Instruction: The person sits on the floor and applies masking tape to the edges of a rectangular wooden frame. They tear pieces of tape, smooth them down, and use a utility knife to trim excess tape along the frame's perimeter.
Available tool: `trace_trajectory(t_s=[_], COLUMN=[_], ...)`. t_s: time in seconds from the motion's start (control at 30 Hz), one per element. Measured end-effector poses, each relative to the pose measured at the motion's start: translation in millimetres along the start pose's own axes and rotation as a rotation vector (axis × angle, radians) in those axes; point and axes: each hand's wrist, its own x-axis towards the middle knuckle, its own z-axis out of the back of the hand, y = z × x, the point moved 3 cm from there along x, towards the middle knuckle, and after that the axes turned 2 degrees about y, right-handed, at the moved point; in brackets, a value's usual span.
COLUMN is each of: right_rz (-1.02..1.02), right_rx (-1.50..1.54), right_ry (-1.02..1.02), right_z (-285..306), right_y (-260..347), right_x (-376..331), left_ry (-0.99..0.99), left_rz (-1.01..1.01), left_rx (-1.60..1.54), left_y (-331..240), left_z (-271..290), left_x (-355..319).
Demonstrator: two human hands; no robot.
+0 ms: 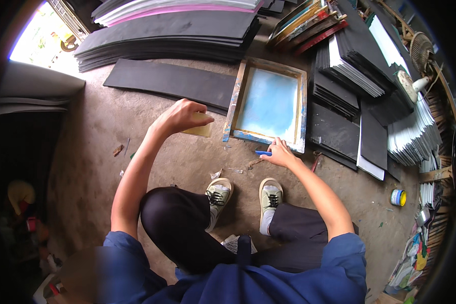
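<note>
Floor (pixel 86 152), framed screen (pixel 267 101), yellow-blue tub (pixel 398 197)

Floor (pixel 93 167), left: is giving your left hand (pixel 180 116) a wide sideways path; small scraps (pixel 117 150) are lying there. Flat black sheets (pixel 172 80): are crossing that hand's forward route. Wooden frame (pixel 301 109): is blocking your right hand (pixel 281 153) ahead. Stacked dark sheets (pixel 334 125): are closing off space right of the frame. Strip between frame and shoes (pixel 219 196): is leaving you short passage.

This looks like a workshop: stacked black sheets (pixel 167 38) at eleven o'clock, a paint-smeared framed panel (pixel 267 104) at one. The floor (pixel 88 167) is rough and littered.
</note>
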Motion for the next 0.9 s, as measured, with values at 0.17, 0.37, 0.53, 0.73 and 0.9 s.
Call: trace_trajectory(t_s=[0.17, 0.37, 0.53, 0.73, 0.9], right_rz=[-0.025, 0.196, 0.171, -0.244, -0.428], right_rx=[-0.023, -0.199, 0.193, 0.627, 0.546], right_ry=[0.1, 0.064, -0.218, -0.413, -0.769], right_z=[8.3, 18.6, 72.8, 54.1, 5.4], right_y=[-18.3, -49.5, -110.6, -194.1, -265.4], right_x=[-11.1, -29.1, -56.4, -44.3, 3.1], left_ry=[0.072, 0.048, 0.141, 0.183, 0.253], left_rz=[-0.1, -0.152, -0.161, -0.207, -0.144], left_rx=[0.128, 0.157, 0.14, 0.092, 0.063], left_y=[-57.7, -100.0, -110.5, -95.0, -93.5], left_z=[17.7, 4.3, -15.9, -53.4, -62.9], left_x=[9.4, 28.2, 49.2, 92.5, 112.6])
